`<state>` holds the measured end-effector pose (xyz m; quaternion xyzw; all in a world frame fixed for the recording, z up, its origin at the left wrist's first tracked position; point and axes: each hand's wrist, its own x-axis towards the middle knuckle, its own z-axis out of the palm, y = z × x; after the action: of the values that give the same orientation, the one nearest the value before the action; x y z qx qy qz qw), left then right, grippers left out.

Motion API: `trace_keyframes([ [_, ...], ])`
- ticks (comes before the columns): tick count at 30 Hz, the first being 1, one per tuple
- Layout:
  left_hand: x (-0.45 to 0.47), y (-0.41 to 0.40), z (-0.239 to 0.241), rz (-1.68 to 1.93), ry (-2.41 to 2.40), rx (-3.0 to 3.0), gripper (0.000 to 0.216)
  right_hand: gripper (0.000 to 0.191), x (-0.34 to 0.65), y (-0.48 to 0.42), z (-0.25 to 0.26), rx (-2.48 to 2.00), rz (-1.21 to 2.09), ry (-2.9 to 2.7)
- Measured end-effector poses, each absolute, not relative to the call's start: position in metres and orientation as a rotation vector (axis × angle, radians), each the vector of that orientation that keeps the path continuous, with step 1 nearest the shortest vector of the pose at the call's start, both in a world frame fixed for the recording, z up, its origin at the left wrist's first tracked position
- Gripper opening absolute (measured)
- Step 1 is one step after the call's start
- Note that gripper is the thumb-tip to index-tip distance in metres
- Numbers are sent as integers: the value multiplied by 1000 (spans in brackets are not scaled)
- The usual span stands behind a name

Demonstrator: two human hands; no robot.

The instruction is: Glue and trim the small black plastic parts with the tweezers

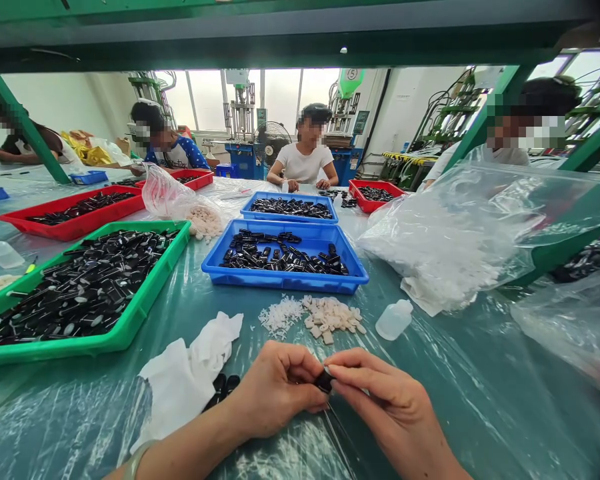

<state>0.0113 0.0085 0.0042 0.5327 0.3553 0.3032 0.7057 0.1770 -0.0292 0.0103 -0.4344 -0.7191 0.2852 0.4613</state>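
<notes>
My left hand [275, 390] and my right hand [387, 407] meet low in the middle of the view, fingers pinched together on one small black part [324, 381] held between them. Just beyond my hands lie a small heap of tiny white bits [281, 315] and a heap of beige pads [333, 315]. A white cloth [187, 373] lies left of my left hand, with two black parts [223, 387] at its edge. A blue tray [285, 279] of black parts stands behind the heaps.
A green tray [130, 320] of black parts is at the left; red trays [70, 227] and a second blue tray [290, 217] stand farther back. A small white bottle [394, 319] lies right of the heaps, beside large clear plastic bags [455, 240]. Several people sit around the far side.
</notes>
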Motion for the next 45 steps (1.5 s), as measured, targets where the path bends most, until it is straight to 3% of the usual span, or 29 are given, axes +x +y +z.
trace_keyframes([
  [10, 4, 21, 12, 779, 854, 1176, 18, 33, 178, -25, -3, -1088, 630, -1801],
  [15, -13, 36, 28, 1035, 1036, 1106, 29, 17, 172, -17, -9, -1201, 565, -1871],
  [23, -19, 38, 33, 1088, 1021, 970, 45, 20, 152, 11, -5, -1290, 485, -2108],
  [33, -20, 41, 29, 1039, 964, 950, 37, 19, 120, 41, -20, -1435, 414, -2121],
  [45, -8, 28, 23, 790, 886, 1034, 25, 17, 171, 12, 8, -1397, 665, -1720],
])
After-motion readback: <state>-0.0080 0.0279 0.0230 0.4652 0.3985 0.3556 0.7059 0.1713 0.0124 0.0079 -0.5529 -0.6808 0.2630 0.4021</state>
